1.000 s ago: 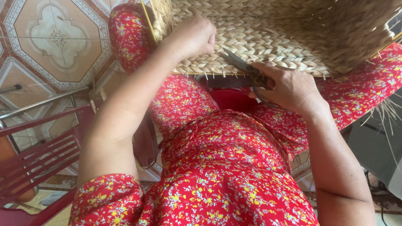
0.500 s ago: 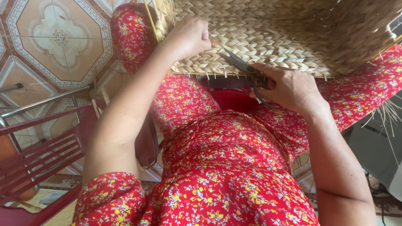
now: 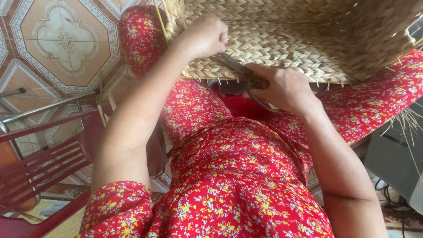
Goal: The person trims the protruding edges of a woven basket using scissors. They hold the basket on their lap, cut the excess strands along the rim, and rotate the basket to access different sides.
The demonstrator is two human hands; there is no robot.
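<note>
Head view: your left hand (image 3: 203, 36) pinches the stiff, light woven straw basket (image 3: 304, 39) rim at eleven o'clock; your right hand (image 3: 284, 86) grips dark metal scissors (image 3: 240, 70), blades slightly parted.

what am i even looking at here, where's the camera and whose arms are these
The camera sits on a person's head and looks down, so both bare arms are that person's own. They are seated in a red flowered dress, with a large woven straw basket resting across their knees. The left hand is curled against the basket's weave near its lower edge. The right hand holds a pair of scissors, its fingers through the handles and the blades pointing toward the left hand, along the basket's edge where short straw ends stick out. On the left you see a patterned tiled floor and a red slatted chair.
</note>
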